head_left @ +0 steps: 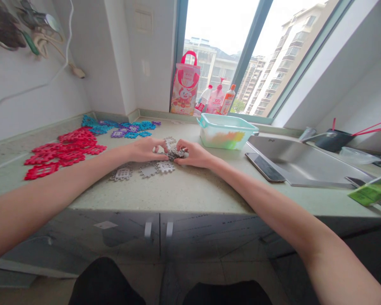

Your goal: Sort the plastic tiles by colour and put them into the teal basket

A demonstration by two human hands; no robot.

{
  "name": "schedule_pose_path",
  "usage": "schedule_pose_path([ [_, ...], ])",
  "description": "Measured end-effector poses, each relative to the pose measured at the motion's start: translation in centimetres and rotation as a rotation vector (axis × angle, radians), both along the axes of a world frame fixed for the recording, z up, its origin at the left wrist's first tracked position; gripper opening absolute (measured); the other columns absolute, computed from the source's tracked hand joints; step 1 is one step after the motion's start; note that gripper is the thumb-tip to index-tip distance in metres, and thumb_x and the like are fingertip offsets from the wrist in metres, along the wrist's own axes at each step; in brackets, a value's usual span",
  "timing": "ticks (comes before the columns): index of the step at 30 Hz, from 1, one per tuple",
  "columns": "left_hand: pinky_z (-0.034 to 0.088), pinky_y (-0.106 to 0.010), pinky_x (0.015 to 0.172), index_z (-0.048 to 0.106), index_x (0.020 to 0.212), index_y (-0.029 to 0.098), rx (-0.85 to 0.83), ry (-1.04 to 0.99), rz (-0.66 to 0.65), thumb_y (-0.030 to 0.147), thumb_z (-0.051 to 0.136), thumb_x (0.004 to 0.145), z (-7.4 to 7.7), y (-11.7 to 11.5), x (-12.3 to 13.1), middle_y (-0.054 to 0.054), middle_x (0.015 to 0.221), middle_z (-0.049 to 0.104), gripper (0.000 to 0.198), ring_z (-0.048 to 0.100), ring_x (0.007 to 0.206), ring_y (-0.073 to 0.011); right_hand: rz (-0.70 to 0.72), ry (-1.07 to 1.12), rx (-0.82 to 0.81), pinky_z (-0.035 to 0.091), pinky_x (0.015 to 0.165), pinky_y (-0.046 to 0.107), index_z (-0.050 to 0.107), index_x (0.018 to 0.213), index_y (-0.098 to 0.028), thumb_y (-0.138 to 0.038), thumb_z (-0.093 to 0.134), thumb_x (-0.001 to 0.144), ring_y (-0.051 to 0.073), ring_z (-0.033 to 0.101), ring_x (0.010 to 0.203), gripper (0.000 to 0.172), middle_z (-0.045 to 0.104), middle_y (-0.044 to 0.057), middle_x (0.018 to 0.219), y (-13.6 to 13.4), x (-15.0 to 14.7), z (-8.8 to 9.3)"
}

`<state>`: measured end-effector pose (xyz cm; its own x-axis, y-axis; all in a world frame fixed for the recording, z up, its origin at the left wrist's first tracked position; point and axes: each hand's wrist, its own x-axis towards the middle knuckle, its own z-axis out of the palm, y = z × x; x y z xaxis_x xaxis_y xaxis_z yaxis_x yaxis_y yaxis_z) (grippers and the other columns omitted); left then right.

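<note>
Grey interlocking plastic tiles [175, 155] with notched edges are bunched between my two hands, just over the counter. My right hand [195, 155] is closed around the bunch, fingers curled over it and thumb at the near side. From the left, my left hand [144, 150] meets the same bunch with its thumb and bent fingers; its exact grip is partly hidden. More grey tiles lie flat below the hands, among them a window-patterned tile [122, 173] and another patterned tile [165, 167]. A further grey tile [170, 140] shows behind the fingers.
Red tiles [63, 148] are heaped at the left, with blue tiles [142, 126] and purple tiles [118, 133] behind. A translucent teal tub [225, 131] with colored contents stands at right. Beyond are a phone [265, 167], a steel sink [298, 163] and bottles [216, 99] by the window.
</note>
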<state>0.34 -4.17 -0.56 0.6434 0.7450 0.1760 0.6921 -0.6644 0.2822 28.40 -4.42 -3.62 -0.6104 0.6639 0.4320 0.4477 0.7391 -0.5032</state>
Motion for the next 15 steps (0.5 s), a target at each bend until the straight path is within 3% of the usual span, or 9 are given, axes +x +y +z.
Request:
schedule_pose_path([
  [15,0.039,-0.027,0.064,0.081,0.107,0.023,0.018,-0.025,-0.033,0.077,0.069,0.089,-0.09,0.22,-0.17,-0.002,0.082,0.070,0.057,0.060,0.069,-0.0181,0.009,-0.037,0.019,0.050,0.090,0.037,0.053,0.101,-0.027,-0.047,0.076,0.079,0.021,0.059,0.086,0.037,0.064,-0.001,0.093,-0.16,-0.40,0.17],
])
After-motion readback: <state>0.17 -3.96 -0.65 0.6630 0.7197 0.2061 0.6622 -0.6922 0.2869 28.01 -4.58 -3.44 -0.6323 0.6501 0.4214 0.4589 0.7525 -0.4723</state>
